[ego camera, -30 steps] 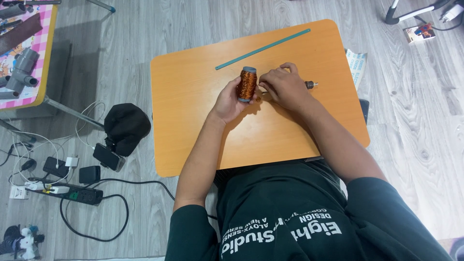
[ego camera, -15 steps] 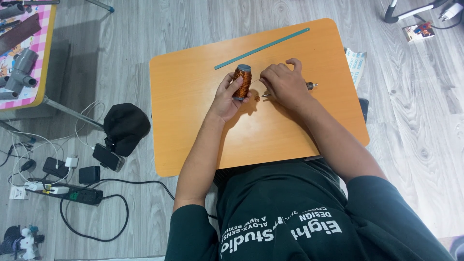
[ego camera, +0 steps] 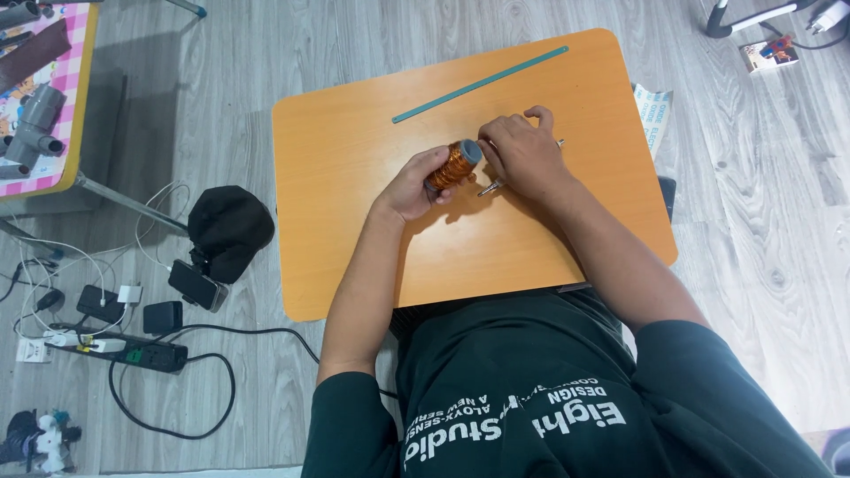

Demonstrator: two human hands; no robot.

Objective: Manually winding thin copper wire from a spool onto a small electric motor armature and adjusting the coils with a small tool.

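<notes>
My left hand [ego camera: 414,184] grips a spool of copper-coloured wire [ego camera: 453,165] and holds it tilted over the orange tabletop [ego camera: 354,177]. My right hand [ego camera: 522,158] is at the spool's grey upper end, fingers pinched there; whether they hold wire is too small to tell. A thin metal tool [ego camera: 490,188] lies under the right hand, its tips showing on either side. A long teal ruler [ego camera: 479,85] lies diagonally on the far part of the table.
On the floor to the left lie a black cap [ego camera: 228,228], a phone [ego camera: 196,285], chargers and a power strip [ego camera: 133,351] with cables. A second table with grey pipe pieces [ego camera: 34,124] stands at the far left. A printed packet [ego camera: 652,117] lies right of the table.
My left hand has tipped the spool from upright to a slant, its grey end now toward the right hand. Both hands stay together at the table's middle.
</notes>
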